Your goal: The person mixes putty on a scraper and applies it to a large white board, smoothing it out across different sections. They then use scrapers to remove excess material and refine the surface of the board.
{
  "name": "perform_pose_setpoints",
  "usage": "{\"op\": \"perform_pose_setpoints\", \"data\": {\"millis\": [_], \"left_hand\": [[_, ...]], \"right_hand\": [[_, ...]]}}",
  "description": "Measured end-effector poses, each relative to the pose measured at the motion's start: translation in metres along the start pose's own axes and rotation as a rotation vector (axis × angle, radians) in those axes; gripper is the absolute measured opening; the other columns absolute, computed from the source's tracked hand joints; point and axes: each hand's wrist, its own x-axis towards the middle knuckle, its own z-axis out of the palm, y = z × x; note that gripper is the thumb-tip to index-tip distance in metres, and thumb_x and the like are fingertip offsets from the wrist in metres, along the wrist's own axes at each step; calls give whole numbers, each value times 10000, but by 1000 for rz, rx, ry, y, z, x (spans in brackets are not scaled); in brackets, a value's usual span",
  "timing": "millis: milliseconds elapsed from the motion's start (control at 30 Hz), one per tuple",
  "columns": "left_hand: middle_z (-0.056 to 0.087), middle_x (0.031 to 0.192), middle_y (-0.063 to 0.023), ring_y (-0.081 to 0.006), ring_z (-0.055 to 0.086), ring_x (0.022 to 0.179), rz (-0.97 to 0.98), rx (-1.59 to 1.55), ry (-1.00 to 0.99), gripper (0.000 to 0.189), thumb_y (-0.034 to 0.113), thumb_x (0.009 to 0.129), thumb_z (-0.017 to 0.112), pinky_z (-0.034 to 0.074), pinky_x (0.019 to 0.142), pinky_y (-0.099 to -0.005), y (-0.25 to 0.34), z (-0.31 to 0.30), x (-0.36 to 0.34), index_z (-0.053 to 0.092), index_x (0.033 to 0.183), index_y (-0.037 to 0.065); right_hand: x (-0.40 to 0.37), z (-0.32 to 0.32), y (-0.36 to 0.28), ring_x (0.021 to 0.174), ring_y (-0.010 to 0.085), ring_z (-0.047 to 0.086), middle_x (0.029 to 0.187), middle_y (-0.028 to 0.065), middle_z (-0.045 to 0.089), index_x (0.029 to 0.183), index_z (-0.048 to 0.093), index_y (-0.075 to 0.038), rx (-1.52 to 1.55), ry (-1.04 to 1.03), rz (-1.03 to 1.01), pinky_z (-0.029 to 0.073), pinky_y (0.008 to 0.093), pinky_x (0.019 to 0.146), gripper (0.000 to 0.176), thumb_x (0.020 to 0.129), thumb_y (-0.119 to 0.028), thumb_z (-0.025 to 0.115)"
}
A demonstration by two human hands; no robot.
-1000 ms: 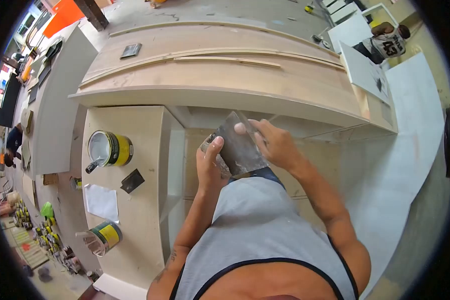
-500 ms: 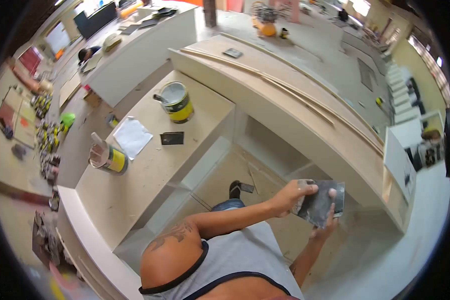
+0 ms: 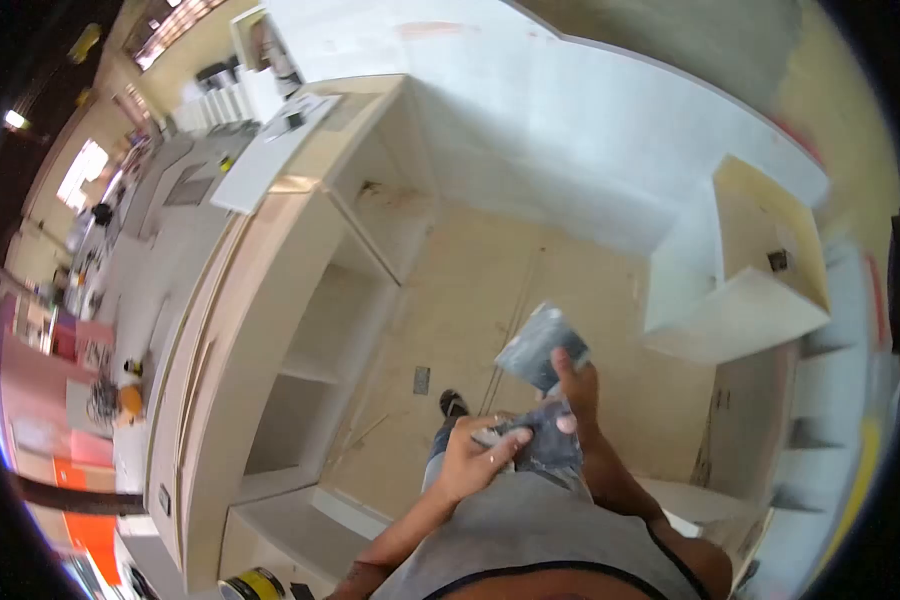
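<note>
Thumb and fingers of my left hand (image 3: 480,458) are closed on a dark, whitish-smeared flat piece (image 3: 552,440) in front of the grey shirt. A fingertip also shows at this piece's right edge. Farther forward, my right hand (image 3: 582,392) grips a thin grey square plate (image 3: 536,343) by its near right corner. The plate is tilted over the tan floor. Both hands are close together, and the fingers beneath the pieces are hidden.
A long open-shelved cabinet (image 3: 270,350) runs along the left. An open wooden box unit (image 3: 760,270) stands at the right, before a white panel wall (image 3: 560,110). A small dark piece (image 3: 422,380) lies on the floor. A can (image 3: 252,584) sits at lower left.
The view has swung right, bringing the white wall and box unit in. The plate and dark piece, overlapping before, are now apart, with the plate farther forward.
</note>
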Motion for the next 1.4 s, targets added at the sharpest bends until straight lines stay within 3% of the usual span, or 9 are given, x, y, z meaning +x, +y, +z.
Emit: {"op": "perform_pose_setpoints", "data": {"millis": [300,433,500,633,700,1000,1200,1300,1400], "left_hand": [[607,1081,-112,-215,612,1006,-412,-729,25,413,258,936,602,501,898,-378,-35,122,187,510,1218,-30],[593,962,-46,-152,604,884,-701,-640,-320,371,332,951,572,517,746,-302,-69,179,256,526,1206,66],[530,849,2,-72,551,691,-814,-1169,-1031,373,364,949,575,454,548,-221,-87,207,277,521,1232,127],[439,770,15,-36,353,416,-1103,-953,-1050,268,338,997,494,312,357,-160,-64,309,300,497,1144,114],[426,742,12,-42,359,425,-1209,-1045,-1238,239,337,1008,467,295,353,-152,-68,358,319,492,1048,103],[480,697,10,-70,375,369,-1534,-922,-1357,296,295,1019,444,343,310,-200,-78,561,320,507,1217,85],[537,855,-9,-102,565,648,-1338,-932,-1416,357,307,991,500,502,577,-226,-106,719,299,473,1264,78],[568,959,-47,-136,589,774,-1328,-594,-1187,318,283,997,487,519,688,-275,-63,807,263,492,1239,78],[602,1065,-83,-190,615,911,-1425,-720,-1304,301,264,993,496,532,805,-331,-98,896,255,509,1229,79]], "right_hand": [[18,-150,21,809,180,597,984,92,605,1084,551,10,140,727,-631,503,321,704,321,923,-264,602],[36,-215,-35,859,157,566,956,64,588,1082,566,-31,356,565,-342,475,305,741,321,932,-313,601],[37,-249,-43,704,152,565,861,42,579,1050,579,-83,644,635,-213,470,300,639,281,953,-346,558],[56,-328,-18,799,232,629,967,110,620,1165,529,-13,256,889,-383,524,314,698,372,844,-129,678],[58,-346,-42,779,252,622,937,96,617,1153,530,-26,1326,360,-645,522,319,708,374,838,-160,681],[37,-491,-34,490,103,368,655,-3,439,897,568,-95,1402,711,-955,390,271,483,291,997,-337,442],[9,-660,-53,642,122,596,864,19,622,1045,584,-91,1270,897,-711,500,290,512,220,898,-254,590],[-51,-709,-102,908,200,651,986,66,651,1139,574,-41,149,1028,-477,551,355,763,403,830,-270,693],[-97,-793,-55,1006,208,624,1029,74,653,1167,571,-12,137,935,-763,513,374,865,466,800,-245,737]]}}
